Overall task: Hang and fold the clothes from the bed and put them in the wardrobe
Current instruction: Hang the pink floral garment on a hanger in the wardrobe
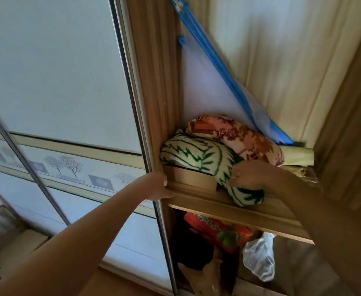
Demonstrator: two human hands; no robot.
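Two hands are raised to the upper wardrobe shelf (207, 202). The right hand (252, 176) lies on a green-and-white folded cloth (196, 154), fingers curled into the fabric and clamped on its front bulge, which hangs slightly over the shelf's lip. The left hand (158, 186) grips the shelf's front edge at its left corner, thumb on top and fingers wrapped underneath, just beside the metal frame of the sliding door (58, 82) (pale panels, with a band of printed trees across the middle).

The cloth rests partly on a low brown box (193, 179) that sits on the shelf. An orange floral bundle (239, 137) lies on top of the cloth and behind it. A blue-edged white panel (205, 86) leans diagonally against the wardrobe's back wall above them, its lower end reaching the shelf behind the bundle.

Below the shelf, in the darker compartment, a red packet (216, 228) printed with green fruit shows, with a clear plastic bag (258, 257) to its right.
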